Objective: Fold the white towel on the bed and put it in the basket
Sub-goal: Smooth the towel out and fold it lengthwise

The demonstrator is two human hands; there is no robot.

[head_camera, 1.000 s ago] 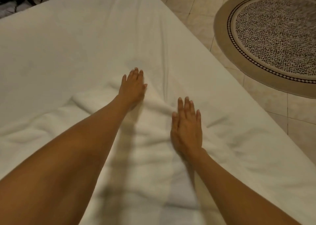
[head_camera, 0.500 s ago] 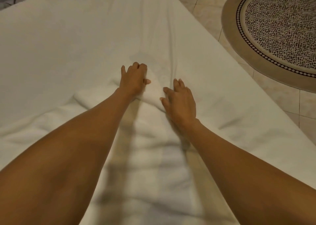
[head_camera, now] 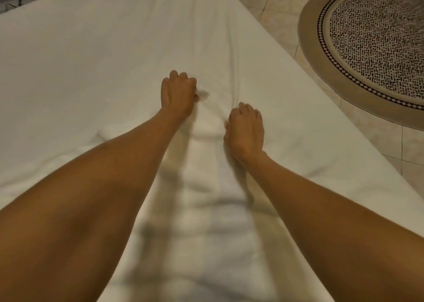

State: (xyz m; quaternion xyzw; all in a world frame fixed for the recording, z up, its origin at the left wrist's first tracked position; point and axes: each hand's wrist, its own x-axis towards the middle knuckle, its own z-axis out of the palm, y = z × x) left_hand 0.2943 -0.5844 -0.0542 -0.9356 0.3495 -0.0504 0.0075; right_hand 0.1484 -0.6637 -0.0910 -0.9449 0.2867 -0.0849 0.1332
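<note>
Near the centre of the frame, the left hand (head_camera: pixel 177 94) and the right hand (head_camera: pixel 245 127) each have their fingers curled closed on the far edge of the white towel (head_camera: pixel 202 198). The towel lies rumpled on the bed (head_camera: pixel 91 49), running down to the lower middle. A round rug (head_camera: pixel 376 38) covers the floor at upper right.

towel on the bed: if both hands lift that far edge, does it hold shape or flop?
Likely flops: the towel lies in soft ripples and bunches where the left hand and right hand clutch it. Probably light, unlikely to slip: it looks like thick pile. White on the white bed, its edges are hard to trace.
</note>
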